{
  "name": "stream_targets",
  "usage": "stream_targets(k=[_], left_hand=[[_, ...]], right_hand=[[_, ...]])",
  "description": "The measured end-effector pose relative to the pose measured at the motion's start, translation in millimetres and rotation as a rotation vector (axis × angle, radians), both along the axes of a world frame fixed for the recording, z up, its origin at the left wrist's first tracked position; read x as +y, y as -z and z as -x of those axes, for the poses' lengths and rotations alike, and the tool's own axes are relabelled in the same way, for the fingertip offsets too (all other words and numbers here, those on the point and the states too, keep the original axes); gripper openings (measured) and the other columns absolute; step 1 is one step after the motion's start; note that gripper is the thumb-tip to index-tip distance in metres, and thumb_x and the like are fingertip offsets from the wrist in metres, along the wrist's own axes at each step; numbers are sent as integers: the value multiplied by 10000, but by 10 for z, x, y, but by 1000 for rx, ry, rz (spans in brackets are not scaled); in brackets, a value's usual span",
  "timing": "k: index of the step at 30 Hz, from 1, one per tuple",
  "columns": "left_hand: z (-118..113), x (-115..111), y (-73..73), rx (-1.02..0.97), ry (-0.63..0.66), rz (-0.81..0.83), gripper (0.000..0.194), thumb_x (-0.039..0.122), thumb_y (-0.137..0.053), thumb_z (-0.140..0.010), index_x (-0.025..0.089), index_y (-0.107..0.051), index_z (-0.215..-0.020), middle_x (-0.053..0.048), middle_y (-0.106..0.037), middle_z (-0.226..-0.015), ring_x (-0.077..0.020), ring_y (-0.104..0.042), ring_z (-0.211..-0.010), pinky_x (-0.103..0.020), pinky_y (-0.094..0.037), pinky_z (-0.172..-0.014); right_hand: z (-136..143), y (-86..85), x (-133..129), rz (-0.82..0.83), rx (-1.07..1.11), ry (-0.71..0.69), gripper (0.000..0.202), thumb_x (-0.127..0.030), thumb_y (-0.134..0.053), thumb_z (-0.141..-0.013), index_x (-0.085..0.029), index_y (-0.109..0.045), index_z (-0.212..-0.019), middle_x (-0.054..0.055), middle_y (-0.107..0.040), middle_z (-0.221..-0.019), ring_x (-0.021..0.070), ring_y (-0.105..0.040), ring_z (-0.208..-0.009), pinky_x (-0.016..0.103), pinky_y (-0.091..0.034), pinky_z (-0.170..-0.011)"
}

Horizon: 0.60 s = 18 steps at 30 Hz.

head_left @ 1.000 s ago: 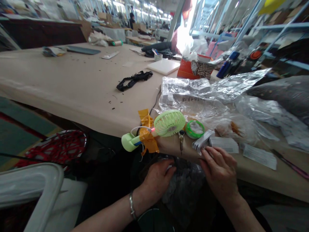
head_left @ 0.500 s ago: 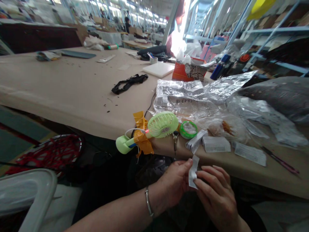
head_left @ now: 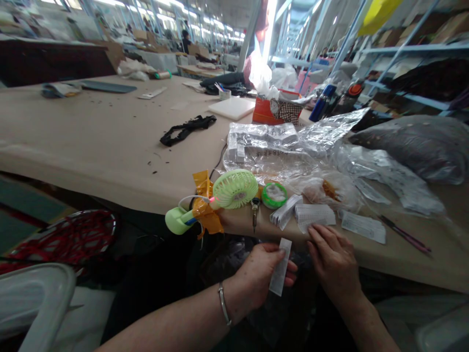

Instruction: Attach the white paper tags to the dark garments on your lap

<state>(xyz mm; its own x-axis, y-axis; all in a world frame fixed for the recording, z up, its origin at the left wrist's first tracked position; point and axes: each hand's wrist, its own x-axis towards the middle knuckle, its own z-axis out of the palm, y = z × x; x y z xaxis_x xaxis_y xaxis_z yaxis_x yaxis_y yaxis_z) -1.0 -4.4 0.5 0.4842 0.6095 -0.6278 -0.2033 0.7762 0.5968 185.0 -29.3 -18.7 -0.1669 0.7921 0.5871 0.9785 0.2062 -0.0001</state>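
Note:
My left hand (head_left: 256, 271), with a metal bangle on its wrist, pinches a narrow white label strip (head_left: 281, 268) in front of the table edge. The strip hangs slanted between thumb and fingers. To the right, my right hand (head_left: 335, 264) reaches over the edge, fingers stretched out, the tips at the near side of the middle stack of printed labels (head_left: 317, 214). Nothing shows in its grasp. A folded label bundle (head_left: 286, 211) lies left of that stack, and a spread label pile (head_left: 362, 226) to its right.
A light green fan (head_left: 236, 189) is fixed with orange tape (head_left: 207, 210) at the table edge. Beside it are a screwdriver-like tool (head_left: 254, 213) and a green round tub (head_left: 274, 195). Clear plastic bags (head_left: 264, 155) lie behind; scissors (head_left: 406, 235) lie right. A black strap (head_left: 187, 130) lies farther back.
My right hand has let go of the strip and moved up and right to the middle label stack. My left hand keeps the strip, now tilted. The view has shifted slightly.

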Motion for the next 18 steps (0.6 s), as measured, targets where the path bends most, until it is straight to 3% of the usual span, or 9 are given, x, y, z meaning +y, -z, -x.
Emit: stream_targets(k=[5,9,13,18], left_hand=[[-42,27,-34,15,13,26,174,232,-503,-894,88,-588,-943,-71,-649,-680,-122,-596,-485,-250,-494,-526],[-72,34,-67,-110,32,25,177,249,-585,-826,85,-631,-874,-65,-639,-688,-118,-581,-501,-268,-489,-556],[-89,2,-66,-228,-50,-24,189,243,-724,-660,87,-636,-721,-29,-605,-648,-91,-531,-528,-213,-387,-518],[-76,-32,-57,-234,-64,1,290,301,-791,-571,100,-618,-691,-7,-571,-634,-96,-522,-558,-222,-342,-529]], right_hand=[[-100,25,-24,-94,205,-85,131,-215,-563,-882,-222,-683,-936,59,-717,-980,233,-638,-993,437,-479,-921],[41,-37,-162,-80,321,-269,141,-163,-595,-852,-244,-677,-934,48,-717,-982,229,-647,-1027,432,-508,-900],[275,-79,-340,55,274,-461,201,-98,-572,-852,-248,-668,-946,30,-722,-1012,206,-630,-1100,422,-473,-980],[348,-66,-384,103,231,-502,194,-84,-546,-867,-220,-659,-945,47,-728,-1013,203,-629,-1111,419,-458,-1002]])
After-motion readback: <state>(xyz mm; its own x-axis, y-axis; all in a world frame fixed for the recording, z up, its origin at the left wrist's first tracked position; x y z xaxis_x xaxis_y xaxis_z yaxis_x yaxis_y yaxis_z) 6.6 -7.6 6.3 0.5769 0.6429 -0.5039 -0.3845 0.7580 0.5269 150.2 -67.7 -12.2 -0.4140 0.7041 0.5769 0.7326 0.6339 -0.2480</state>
